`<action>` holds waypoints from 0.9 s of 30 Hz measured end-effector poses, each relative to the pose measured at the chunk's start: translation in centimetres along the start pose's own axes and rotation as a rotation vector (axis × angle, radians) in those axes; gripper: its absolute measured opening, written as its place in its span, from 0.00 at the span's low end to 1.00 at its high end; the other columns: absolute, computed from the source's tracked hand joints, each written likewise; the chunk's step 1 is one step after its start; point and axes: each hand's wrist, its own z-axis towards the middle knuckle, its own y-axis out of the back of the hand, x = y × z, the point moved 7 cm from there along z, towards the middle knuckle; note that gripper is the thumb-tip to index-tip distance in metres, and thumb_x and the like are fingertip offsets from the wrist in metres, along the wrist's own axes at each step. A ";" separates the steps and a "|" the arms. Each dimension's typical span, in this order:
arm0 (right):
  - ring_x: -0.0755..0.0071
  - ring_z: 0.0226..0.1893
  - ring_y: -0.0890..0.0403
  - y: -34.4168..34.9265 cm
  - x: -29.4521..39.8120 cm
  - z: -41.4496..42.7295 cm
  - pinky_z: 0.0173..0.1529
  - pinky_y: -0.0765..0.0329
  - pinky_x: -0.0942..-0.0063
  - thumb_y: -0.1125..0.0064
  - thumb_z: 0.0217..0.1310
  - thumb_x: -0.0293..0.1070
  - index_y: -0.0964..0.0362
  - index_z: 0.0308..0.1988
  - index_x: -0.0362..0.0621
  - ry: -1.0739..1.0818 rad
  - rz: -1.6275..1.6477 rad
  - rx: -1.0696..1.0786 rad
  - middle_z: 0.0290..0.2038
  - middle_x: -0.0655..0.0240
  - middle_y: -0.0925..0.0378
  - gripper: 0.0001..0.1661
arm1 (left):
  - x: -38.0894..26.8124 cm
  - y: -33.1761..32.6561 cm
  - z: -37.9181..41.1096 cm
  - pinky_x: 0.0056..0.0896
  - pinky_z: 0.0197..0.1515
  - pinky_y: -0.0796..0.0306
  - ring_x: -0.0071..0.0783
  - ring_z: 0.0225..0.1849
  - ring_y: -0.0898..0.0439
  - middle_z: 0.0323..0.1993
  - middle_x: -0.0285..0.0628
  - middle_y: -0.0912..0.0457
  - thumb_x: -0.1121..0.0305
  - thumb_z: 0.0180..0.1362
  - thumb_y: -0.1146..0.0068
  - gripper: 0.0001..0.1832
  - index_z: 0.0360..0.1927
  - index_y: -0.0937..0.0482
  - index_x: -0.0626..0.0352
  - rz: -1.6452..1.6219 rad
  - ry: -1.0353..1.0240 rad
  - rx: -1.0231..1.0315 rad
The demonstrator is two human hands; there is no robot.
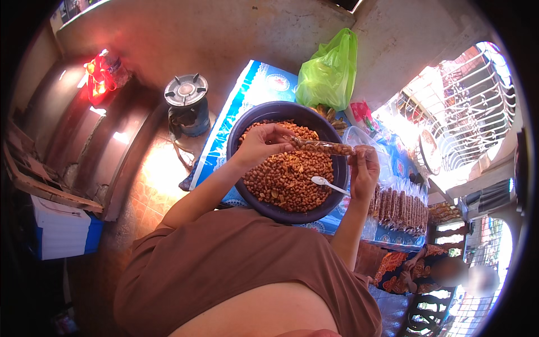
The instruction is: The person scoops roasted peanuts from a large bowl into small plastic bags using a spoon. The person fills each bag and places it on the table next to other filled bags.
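A narrow clear plastic bag of peanuts (322,146) lies level between my hands, above a dark purple basin (286,217). My left hand (269,141) pinches one end of it, and my right hand (364,168) grips the other end. Loose reddish-brown peanuts (282,181) fill much of the basin. A white plastic spoon (322,181) rests on them, its handle reaching towards the basin's right side. Several filled narrow bags (400,210) stand in a row at the right, beyond my right forearm.
The basin sits on a table with a blue patterned cover (261,80). Behind it are a green plastic bag (328,71) and a clear plastic container (362,137). A burner stove (187,101) stands left of the table. A person (412,269) sits at the lower right.
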 end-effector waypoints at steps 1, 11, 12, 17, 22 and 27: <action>0.80 0.30 0.28 -0.2 0.6 0.1 0.39 0.30 0.81 0.44 0.69 0.30 0.26 0.40 0.40 0.034 -0.086 0.006 0.34 0.72 0.26 0.06 | 0.0 0.1 -0.1 0.21 0.45 0.26 0.20 0.41 0.19 0.40 0.37 0.17 0.73 0.59 0.36 0.24 0.59 0.26 0.64 0.001 -0.007 -0.003; 0.84 0.25 0.27 -7.7 6.0 6.6 0.30 0.32 0.80 0.25 0.48 0.34 0.21 0.26 0.40 0.134 -0.697 0.346 0.24 0.72 0.24 0.12 | 1.5 -1.6 0.4 0.32 0.62 0.34 0.30 0.61 0.27 0.57 0.46 0.24 0.59 0.65 0.41 0.33 0.69 0.40 0.60 0.050 0.071 0.173; 0.84 0.24 0.27 -7.8 6.0 7.8 0.30 0.32 0.80 0.24 0.48 0.35 0.21 0.25 0.40 0.108 -0.666 0.354 0.23 0.72 0.24 0.13 | 0.7 -2.0 0.6 0.35 0.64 0.35 0.33 0.63 0.29 0.59 0.47 0.27 0.57 0.64 0.40 0.36 0.69 0.41 0.60 0.135 0.029 0.163; 0.87 0.23 0.26 -9.2 7.1 11.3 0.29 0.32 0.83 0.27 0.54 0.35 0.24 0.25 0.41 0.127 -0.837 0.500 0.22 0.74 0.21 0.13 | -4.8 -5.3 2.9 0.45 0.69 0.41 0.38 0.70 0.37 0.62 0.52 0.30 0.51 0.54 0.31 0.46 0.70 0.41 0.61 0.437 -0.237 0.095; 0.77 0.23 0.23 -11.1 8.1 13.3 0.30 0.29 0.74 0.27 0.49 0.44 0.23 0.24 0.41 0.275 -0.827 0.528 0.21 0.69 0.22 0.18 | -5.6 -5.6 6.6 0.29 0.49 0.23 0.27 0.44 0.18 0.45 0.44 0.18 0.73 0.61 0.38 0.22 0.57 0.31 0.68 0.115 -0.213 0.049; 0.83 0.19 0.33 -13.1 9.9 12.9 0.25 0.36 0.78 0.26 0.50 0.47 0.31 0.20 0.42 0.404 -0.916 0.525 0.16 0.76 0.31 0.25 | -6.6 -6.7 6.2 0.28 0.51 0.24 0.25 0.46 0.19 0.45 0.40 0.20 0.66 0.61 0.37 0.23 0.55 0.28 0.68 0.039 -0.272 0.033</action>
